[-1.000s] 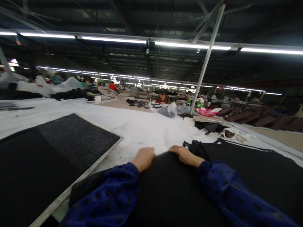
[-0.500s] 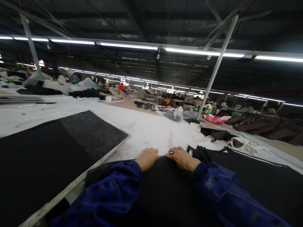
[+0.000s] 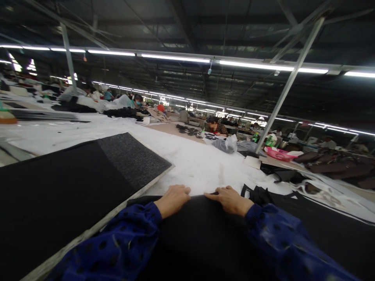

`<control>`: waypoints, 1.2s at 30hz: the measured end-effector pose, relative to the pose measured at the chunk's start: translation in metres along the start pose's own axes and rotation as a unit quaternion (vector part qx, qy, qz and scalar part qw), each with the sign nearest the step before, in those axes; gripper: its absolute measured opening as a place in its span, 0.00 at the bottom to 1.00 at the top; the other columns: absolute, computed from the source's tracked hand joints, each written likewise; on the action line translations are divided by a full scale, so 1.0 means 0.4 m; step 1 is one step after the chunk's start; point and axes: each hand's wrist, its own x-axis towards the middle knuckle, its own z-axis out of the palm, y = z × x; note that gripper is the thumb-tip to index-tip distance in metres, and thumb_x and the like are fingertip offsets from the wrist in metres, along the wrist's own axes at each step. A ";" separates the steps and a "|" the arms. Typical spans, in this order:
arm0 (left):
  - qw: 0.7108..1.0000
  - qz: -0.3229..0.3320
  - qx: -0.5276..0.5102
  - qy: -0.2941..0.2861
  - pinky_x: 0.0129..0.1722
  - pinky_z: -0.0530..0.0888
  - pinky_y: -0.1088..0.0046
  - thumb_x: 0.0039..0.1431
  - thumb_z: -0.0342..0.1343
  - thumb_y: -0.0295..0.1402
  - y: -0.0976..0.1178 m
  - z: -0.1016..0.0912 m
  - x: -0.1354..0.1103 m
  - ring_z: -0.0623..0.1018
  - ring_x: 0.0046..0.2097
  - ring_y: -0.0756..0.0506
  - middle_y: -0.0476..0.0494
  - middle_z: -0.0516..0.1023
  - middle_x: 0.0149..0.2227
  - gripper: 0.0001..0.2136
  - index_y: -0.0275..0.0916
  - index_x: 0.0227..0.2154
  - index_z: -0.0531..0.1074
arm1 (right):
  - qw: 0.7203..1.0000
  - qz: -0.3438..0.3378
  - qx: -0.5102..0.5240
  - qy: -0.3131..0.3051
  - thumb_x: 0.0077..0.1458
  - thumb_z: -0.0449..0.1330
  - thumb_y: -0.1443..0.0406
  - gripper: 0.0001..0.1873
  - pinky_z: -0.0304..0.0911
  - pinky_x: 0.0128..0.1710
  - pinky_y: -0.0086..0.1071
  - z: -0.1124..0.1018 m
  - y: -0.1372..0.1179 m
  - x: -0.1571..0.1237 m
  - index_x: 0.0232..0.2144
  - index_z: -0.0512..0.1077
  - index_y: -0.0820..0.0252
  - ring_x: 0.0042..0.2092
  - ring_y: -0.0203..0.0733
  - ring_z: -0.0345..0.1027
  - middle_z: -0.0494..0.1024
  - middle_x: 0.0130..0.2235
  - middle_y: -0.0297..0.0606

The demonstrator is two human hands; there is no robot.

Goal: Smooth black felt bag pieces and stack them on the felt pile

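A black fabric piece [image 3: 202,238] lies in front of me, its far edge resting on the white table surface [image 3: 190,171]. My left hand [image 3: 173,200] is closed on that far edge, fingers curled over it. A short way to the right, my right hand [image 3: 230,200] grips the same edge, its index finger reaching along it toward the left hand. The edge runs straight between the two hands. Fingertips under the cloth are hidden.
At left lies a pale-edged board [image 3: 96,222] covered by black cloth [image 3: 64,187] with a grey speckled section. More black fabric [image 3: 316,226] spreads out at right. Beyond are a metal post [image 3: 288,88], a pink basket [image 3: 279,154], a plastic bag [image 3: 225,144] and a co-worker [image 3: 218,127].
My hands have moved slightly apart along the fabric edge, both still holding it. The view has turned a little left, so the surroundings sit further right.
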 end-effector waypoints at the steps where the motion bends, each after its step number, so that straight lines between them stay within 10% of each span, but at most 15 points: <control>1: 1.000 -0.001 -0.001 -0.003 0.39 0.67 0.70 0.55 0.46 0.20 0.001 0.000 0.002 0.70 0.40 0.45 0.44 0.71 0.36 0.11 0.39 0.32 0.71 | 1.000 -0.019 0.001 0.021 0.49 0.50 0.76 0.31 0.59 0.45 0.41 -0.003 -0.012 0.005 0.55 0.64 0.51 0.44 0.48 0.65 0.70 0.45 0.48; 23: 0.987 -0.150 -0.031 0.054 0.38 0.64 0.71 0.63 0.40 0.26 -0.045 -0.022 -0.212 0.66 0.40 0.46 0.46 0.71 0.38 0.15 0.42 0.38 0.73 | 1.000 -0.026 0.003 0.000 0.51 0.46 0.77 0.40 0.64 0.35 0.35 -0.035 -0.141 0.055 0.63 0.46 0.43 0.38 0.47 0.72 0.73 0.42 0.47; 27: 0.984 -0.155 -0.043 0.070 0.37 0.65 0.71 0.62 0.40 0.24 -0.043 -0.016 -0.215 0.67 0.40 0.46 0.45 0.71 0.38 0.16 0.43 0.39 0.73 | 0.994 -0.021 0.075 0.080 0.54 0.48 0.73 0.35 0.62 0.48 0.37 0.000 -0.029 0.047 0.62 0.51 0.44 0.54 0.47 0.63 0.62 0.59 0.41; 31: 0.984 -0.141 -0.048 0.101 0.37 0.66 0.71 0.61 0.39 0.24 -0.048 -0.001 -0.217 0.68 0.41 0.45 0.44 0.71 0.40 0.17 0.44 0.42 0.72 | 0.962 0.216 0.161 0.037 0.61 0.47 0.58 0.26 0.59 0.50 0.41 0.062 0.151 -0.003 0.59 0.58 0.63 0.51 0.49 0.65 0.71 0.50 0.50; 36: 0.983 -0.137 -0.051 0.112 0.39 0.67 0.69 0.58 0.40 0.20 -0.049 0.008 -0.216 0.69 0.42 0.45 0.44 0.71 0.41 0.20 0.45 0.45 0.71 | 0.909 0.243 0.337 -0.021 0.50 0.59 0.59 0.30 0.64 0.38 0.30 0.118 0.195 -0.074 0.53 0.62 0.69 0.41 0.42 0.70 0.75 0.42 0.45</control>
